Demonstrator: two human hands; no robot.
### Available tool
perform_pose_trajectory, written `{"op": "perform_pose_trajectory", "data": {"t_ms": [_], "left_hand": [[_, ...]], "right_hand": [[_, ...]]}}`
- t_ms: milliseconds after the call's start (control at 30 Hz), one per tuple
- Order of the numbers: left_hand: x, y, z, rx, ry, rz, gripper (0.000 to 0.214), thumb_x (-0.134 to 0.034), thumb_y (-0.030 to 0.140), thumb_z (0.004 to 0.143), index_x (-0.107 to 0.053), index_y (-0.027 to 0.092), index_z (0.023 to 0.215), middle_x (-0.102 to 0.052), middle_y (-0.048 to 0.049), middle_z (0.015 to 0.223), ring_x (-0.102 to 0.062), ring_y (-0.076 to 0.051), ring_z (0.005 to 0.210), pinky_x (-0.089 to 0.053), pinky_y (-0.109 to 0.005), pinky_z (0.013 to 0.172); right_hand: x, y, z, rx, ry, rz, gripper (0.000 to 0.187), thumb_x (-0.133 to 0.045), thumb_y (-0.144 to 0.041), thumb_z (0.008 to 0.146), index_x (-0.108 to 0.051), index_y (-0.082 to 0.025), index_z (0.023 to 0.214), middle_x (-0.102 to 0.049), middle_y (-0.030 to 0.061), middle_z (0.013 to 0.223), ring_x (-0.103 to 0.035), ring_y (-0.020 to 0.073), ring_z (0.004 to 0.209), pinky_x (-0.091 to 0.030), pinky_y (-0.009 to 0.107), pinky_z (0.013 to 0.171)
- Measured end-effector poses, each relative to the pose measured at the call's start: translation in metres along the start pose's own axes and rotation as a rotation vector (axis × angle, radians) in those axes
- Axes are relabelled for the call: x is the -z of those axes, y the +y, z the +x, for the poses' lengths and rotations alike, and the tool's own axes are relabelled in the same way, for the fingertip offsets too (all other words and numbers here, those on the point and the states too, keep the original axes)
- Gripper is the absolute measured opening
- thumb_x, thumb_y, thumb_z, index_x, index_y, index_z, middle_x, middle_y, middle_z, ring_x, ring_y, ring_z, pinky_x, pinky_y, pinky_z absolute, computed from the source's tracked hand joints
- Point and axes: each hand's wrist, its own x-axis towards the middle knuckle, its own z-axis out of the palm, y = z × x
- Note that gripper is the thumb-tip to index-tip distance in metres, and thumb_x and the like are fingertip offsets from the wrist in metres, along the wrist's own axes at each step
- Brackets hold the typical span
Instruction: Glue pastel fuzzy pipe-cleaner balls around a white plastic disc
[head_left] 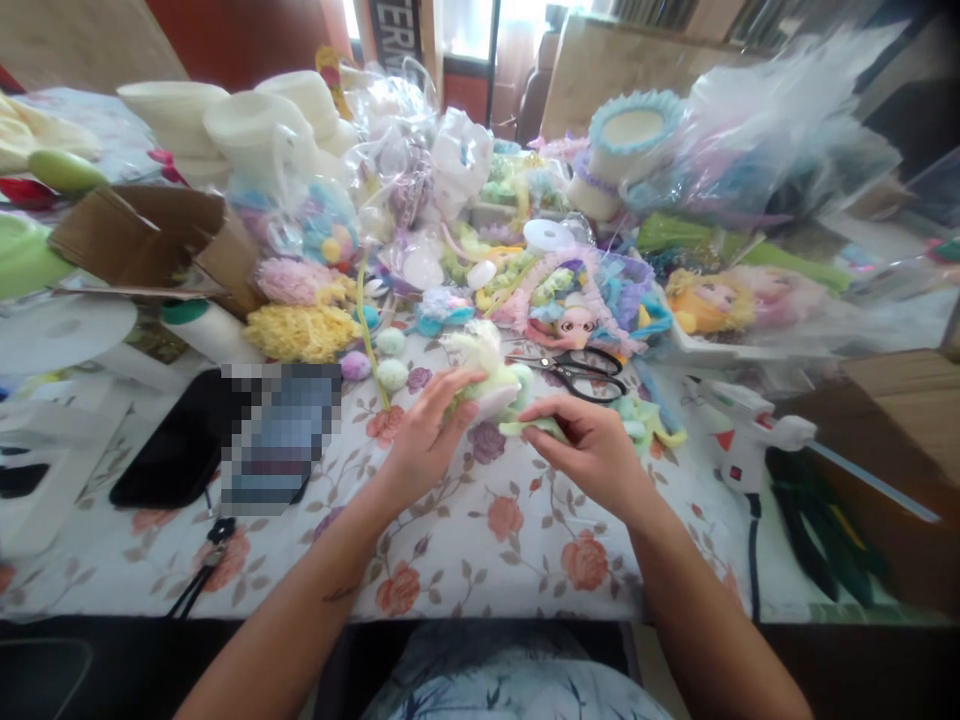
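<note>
My left hand [435,425] is closed around a small doll-like piece [480,350] with fluffy cream strands on top and a smooth white part below; the fingers cover much of it. Just to its right, my right hand [581,435] pinches a pale green strip of soft material [516,428] between thumb and forefinger. Whether the strip is joined to the piece I cannot tell. Black-handled scissors [589,372] lie right behind the hands. Beside my right hand rests a bunch of pale green and blue fabric [637,420].
A glue gun [739,430] with a glue stick in it lies on the right, near dark green-black pliers [817,530]. Two phones [165,450] lie on the left. Yarn bundles [300,330], pompoms [391,375], a doll head [576,325] and plastic bags crowd the back of the flowered tablecloth [480,550].
</note>
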Motion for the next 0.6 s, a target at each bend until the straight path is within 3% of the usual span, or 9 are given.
{"op": "perform_pose_trajectory", "data": {"t_ms": [200, 400, 600], "left_hand": [[0.003, -0.001, 0.001, 0.023, -0.059, -0.015, 0.034, -0.045, 0.036, 0.098, -0.055, 0.025, 0.128, -0.061, -0.0064, 0.128, -0.054, -0.022, 0.123, -0.044, -0.036, 0.104], [0.004, -0.001, 0.001, 0.031, -0.105, -0.034, 0.036, -0.046, 0.037, 0.098, -0.053, 0.027, 0.132, -0.061, -0.0062, 0.128, -0.055, -0.023, 0.122, -0.044, -0.039, 0.105], [0.001, -0.002, 0.000, -0.028, -0.117, -0.083, 0.033, -0.041, 0.032, 0.100, -0.055, 0.026, 0.129, -0.060, -0.0073, 0.128, -0.052, -0.021, 0.125, -0.041, -0.036, 0.109]], "right_hand": [[-0.005, 0.010, 0.003, -0.052, -0.084, 0.124, 0.015, -0.066, -0.032, 0.085, -0.070, -0.019, 0.089, -0.058, -0.0028, 0.066, -0.043, 0.0095, 0.054, -0.035, 0.024, 0.050], [-0.007, 0.008, 0.006, 0.109, 0.001, 0.021, 0.007, -0.057, -0.021, 0.090, -0.065, -0.020, 0.090, -0.061, 0.0005, 0.080, -0.055, 0.0139, 0.071, -0.043, 0.027, 0.067], [-0.013, 0.012, 0.004, 0.203, 0.029, -0.032, 0.012, -0.054, -0.017, 0.091, -0.065, -0.021, 0.093, -0.061, 0.0034, 0.089, -0.056, 0.0150, 0.076, -0.044, 0.026, 0.065]]}}
